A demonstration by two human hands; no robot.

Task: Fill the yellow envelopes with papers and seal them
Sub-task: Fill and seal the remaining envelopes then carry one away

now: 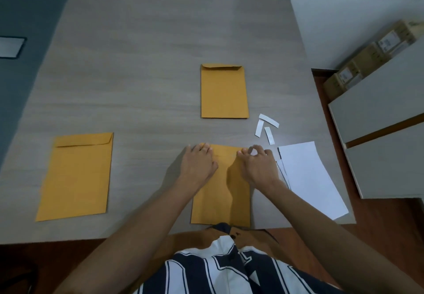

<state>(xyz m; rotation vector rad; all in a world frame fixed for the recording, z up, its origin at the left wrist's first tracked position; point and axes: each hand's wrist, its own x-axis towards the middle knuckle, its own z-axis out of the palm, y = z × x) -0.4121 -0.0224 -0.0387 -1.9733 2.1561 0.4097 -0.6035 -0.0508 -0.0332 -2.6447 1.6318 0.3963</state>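
Observation:
Three yellow envelopes lie on the grey table (142, 64). The near envelope (220, 202) lies in front of me, and both hands are at its top edge. My left hand (198, 163) presses down on its top left corner with fairly straight fingers. My right hand (254, 165) is at the top right corner, with thumb and forefinger curled into a pinch on what looks like a small white strip (253, 153). A second envelope (224, 92) lies farther back with its flap folded down. The third envelope (76, 176) lies to the left. White papers (309, 179) are stacked to the right.
Three loose white strips (266, 127) lie on the table between the far envelope and the papers. A white cabinet (385, 114) stands to the right, with cardboard boxes (367, 59) behind it. The table's near edge is against my body.

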